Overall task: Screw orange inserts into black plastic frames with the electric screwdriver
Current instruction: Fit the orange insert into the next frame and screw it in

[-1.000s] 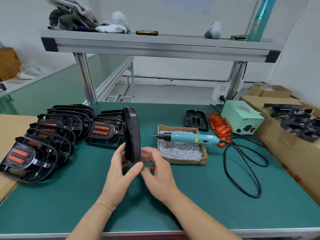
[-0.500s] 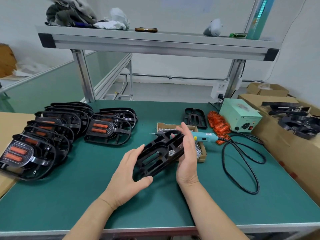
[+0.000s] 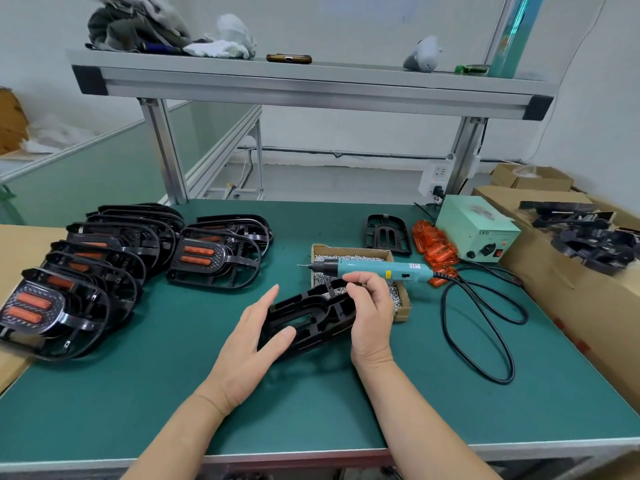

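We saw the black frame (image 3: 311,320) raised a little off the green table (image 3: 138,393), near its middle and somewhat toward the near edge, tilted so that its right end stood higher. It was an elongated, rounded shell of glossy black plastic, ribbed inside, with a long open slot down its centre and no orange showing in it. The left hand (image 3: 249,344) clasped its lower left end, thumb across the near rim and the other fingers stretched almost straight behind it. The right hand (image 3: 372,317) gripped the higher right end, its fingers curled over the far rim. Just behind that hand the electric screwdriver (image 3: 377,270) lay across a cardboard box of screws (image 3: 403,308), its bit pointing toward the left edge (its black cable (image 3: 485,323) looped over the mat toward the right edge). A heap of orange inserts (image 3: 433,247) lay toward the far right corner, beside a pale green power unit (image 3: 474,233), and one bare frame (image 3: 388,235) lay flat near the far edge. Along the left edge, overlapping rows of fitted frames (image 3: 69,282) showed orange bars behind their black ribs.
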{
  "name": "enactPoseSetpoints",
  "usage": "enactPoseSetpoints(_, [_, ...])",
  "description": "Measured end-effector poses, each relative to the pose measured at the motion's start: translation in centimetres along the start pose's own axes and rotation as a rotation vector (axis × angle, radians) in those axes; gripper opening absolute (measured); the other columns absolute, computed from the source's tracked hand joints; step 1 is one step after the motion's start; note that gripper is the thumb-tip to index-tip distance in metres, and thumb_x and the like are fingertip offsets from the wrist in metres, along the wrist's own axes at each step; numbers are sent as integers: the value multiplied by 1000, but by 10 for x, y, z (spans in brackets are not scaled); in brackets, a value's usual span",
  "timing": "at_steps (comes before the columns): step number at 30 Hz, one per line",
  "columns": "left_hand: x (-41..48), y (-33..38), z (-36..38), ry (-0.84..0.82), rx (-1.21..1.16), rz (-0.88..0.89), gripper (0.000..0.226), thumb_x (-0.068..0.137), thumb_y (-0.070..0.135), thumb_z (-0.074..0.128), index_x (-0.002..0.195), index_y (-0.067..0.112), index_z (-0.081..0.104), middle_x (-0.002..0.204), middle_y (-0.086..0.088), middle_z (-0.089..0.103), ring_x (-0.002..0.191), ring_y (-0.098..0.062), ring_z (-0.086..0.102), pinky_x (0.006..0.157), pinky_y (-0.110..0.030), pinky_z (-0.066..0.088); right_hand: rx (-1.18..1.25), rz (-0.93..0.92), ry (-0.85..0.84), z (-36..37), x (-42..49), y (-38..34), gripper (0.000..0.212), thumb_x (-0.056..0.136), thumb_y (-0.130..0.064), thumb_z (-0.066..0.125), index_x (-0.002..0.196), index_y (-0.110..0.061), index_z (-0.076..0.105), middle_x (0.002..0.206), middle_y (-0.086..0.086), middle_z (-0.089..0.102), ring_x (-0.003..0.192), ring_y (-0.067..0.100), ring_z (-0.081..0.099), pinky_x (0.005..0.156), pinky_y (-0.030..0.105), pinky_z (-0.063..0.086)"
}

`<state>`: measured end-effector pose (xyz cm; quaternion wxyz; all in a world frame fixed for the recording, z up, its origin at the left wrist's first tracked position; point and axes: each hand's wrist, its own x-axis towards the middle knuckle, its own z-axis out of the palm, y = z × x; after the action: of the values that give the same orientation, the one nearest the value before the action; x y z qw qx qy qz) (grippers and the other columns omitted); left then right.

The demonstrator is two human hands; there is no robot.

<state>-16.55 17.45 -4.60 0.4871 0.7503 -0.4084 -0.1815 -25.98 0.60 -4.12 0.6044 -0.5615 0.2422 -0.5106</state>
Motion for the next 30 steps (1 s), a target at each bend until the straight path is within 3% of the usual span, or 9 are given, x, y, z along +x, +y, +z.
enactPoseSetpoints(2, [1,-2,2,44,57,-10,81,81,68,47,154,39,26,143,25,38,137,11,29,106,-12,21,-26,-15,-8,-1,-1,0,13,75,-12,57,77,-14,70,91,6,63,85,4,59,80,13,43])
enactPoseSetpoints(4, [3,-6,5,108,117,-16,70,92,54,53,154,29,31,142,17,43,135,3,35,106,-15,23,-50,-2,-8,-3,-1,-1,14,73,-13,56,68,-16,69,84,6,64,82,6,59,79,15,44])
enactPoseSetpoints(7, [5,-10,8,188,184,-4,50,100,32,56,147,18,46,139,9,47,132,-5,41,107,-17,25,-99,39,-15,-5,2,-2,15,71,-15,56,62,-15,68,81,14,66,81,14,59,80,26,46])
enactPoseSetpoints(10, [4,-11,7,242,167,2,42,99,26,59,139,15,56,133,8,50,127,-6,45,107,-18,27,-194,32,-33,-6,2,-1,15,70,-15,57,62,-9,68,80,16,66,82,20,59,84,37,47])
enactPoseSetpoints(15, [1,-3,1,271,15,12,44,87,37,58,126,19,66,123,10,55,118,1,49,98,-5,29,-269,93,-50,-10,6,-1,18,67,-16,56,54,-4,61,66,8,61,74,19,55,77,39,47])
enactPoseSetpoints(21, [1,0,-1,263,-72,-2,42,82,36,55,116,18,72,116,6,58,115,-2,53,94,-3,32,-449,38,-80,-13,2,-4,23,69,-19,55,51,-6,53,55,0,52,63,15,48,64,34,41])
enactPoseSetpoints(25, [1,-1,1,204,17,-17,40,82,43,54,113,25,72,112,10,57,112,-7,54,96,-16,36,-713,-5,-162,-24,3,0,31,80,-14,56,53,-4,43,59,11,46,63,24,43,61,42,40])
enactPoseSetpoints(27, [2,-4,3,180,107,-10,42,83,46,54,115,26,71,111,11,55,111,-9,52,98,-24,38,-841,-38,-196,-27,1,0,36,81,-17,57,52,-12,36,59,-1,43,59,16,39,54,36,32])
enactPoseSetpoints(30, [4,-9,6,200,219,12,32,92,38,65,120,23,71,110,10,53,112,-12,50,97,-25,38,-963,-64,-186,-25,-5,0,34,81,-25,59,55,-18,39,67,-4,51,62,7,44,54,28,30])
